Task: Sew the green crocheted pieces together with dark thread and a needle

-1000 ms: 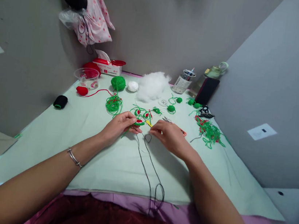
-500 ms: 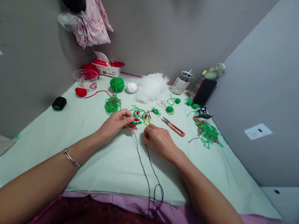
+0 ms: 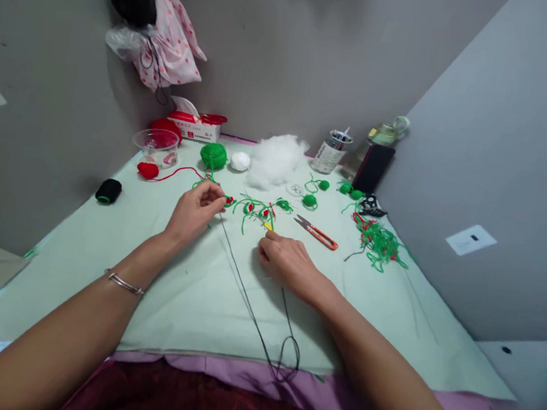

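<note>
My left hand (image 3: 194,213) is closed, pinching a small red and green crochet piece (image 3: 229,201) above the table's left-centre. A black thread (image 3: 246,295) hangs from it, dips to a loop near the table's front edge and rises to beneath my right hand (image 3: 289,262). That hand is curled low over the cloth with its fingers closed on the thread; the fingertips are mostly hidden. Just beyond its knuckles shows a small yellow object (image 3: 268,226). Two similar crochet pieces with red and white centres, one of them here (image 3: 249,208), lie between the hands among green yarn tails.
Orange-handled thread snips (image 3: 317,232) lie to the right, near a tangle of green and red yarn (image 3: 379,242). White stuffing (image 3: 276,162) and a green yarn ball (image 3: 214,155) sit behind. A black thread spool (image 3: 109,191) stands left; a can of pens (image 3: 329,155) is at the back.
My left hand has moved left and slightly away with the crochet piece, widening the gap between the hands. The thread now slants further left. My right hand has shifted slightly toward me.
</note>
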The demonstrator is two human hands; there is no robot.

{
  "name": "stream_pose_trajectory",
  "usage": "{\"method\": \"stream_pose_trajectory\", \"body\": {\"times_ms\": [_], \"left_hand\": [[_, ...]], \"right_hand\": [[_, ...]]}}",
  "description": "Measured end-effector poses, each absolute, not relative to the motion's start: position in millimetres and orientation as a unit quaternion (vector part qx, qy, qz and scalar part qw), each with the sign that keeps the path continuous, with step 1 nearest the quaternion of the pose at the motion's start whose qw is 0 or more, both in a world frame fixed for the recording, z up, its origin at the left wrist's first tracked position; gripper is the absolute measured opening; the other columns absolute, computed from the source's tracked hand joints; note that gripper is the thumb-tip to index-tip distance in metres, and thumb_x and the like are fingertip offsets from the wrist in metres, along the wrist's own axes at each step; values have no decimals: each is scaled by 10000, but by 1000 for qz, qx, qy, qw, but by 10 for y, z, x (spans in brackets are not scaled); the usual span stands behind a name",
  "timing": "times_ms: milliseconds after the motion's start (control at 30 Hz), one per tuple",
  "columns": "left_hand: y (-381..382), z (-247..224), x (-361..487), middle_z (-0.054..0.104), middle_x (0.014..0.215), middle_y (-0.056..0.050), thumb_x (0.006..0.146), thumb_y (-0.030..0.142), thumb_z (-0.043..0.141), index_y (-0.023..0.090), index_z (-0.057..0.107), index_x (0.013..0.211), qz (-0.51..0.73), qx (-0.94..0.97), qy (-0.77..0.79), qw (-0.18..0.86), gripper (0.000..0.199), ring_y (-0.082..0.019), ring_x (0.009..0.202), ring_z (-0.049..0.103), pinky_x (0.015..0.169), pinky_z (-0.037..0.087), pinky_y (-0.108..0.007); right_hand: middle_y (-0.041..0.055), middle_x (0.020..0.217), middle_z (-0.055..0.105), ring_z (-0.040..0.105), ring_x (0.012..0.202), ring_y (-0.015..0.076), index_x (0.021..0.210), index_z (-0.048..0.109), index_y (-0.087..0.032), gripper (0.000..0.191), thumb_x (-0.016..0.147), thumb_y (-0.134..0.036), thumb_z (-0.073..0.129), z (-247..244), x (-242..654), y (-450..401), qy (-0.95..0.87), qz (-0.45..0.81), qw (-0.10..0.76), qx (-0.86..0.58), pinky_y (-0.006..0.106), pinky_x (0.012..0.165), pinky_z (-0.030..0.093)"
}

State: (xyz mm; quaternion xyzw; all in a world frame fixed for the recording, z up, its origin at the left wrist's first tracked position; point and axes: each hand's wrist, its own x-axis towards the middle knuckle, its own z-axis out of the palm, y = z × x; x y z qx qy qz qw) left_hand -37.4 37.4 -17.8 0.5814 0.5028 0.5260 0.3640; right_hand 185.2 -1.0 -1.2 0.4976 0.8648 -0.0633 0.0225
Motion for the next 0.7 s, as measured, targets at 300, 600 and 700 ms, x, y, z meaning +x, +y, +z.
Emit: {"method": "stream_pose_trajectory", "body": {"times_ms": [300, 600, 700], "left_hand": [[415, -147, -511, 688, 1053, -60, 842, 255, 605, 210, 683, 949, 480, 664, 545, 175, 140, -248, 1080, 606, 1013, 429, -414], [494, -199, -362, 697, 1026, -65, 878, 231, 588, 226, 748, 923, 374, 756, 515, 153, 166, -263, 1088, 568, 1007, 408, -425], [656, -121, -228, 692, 983, -69, 873, 231, 611, 236, 768, 901, 292, 805, 508, 98, 160, -273, 1039, 558, 1001, 380, -441]], "right_hand": [[34, 786, 654, 498, 646, 118, 756, 616, -163, 80, 779, -126, 550, 41, 1916, 50, 823, -190, -139, 517, 268, 604, 273], [3, 732, 649, 527, 600, 93, 920, 695, -142, 267, 697, -274, 761, 187, 2143, 230, 586, -561, -403, 424, 253, 601, 426], [0, 741, 646, 505, 608, 76, 824, 725, -145, 220, 683, -293, 806, 209, 2175, 245, 570, -568, -421, 419, 249, 626, 427]]}}
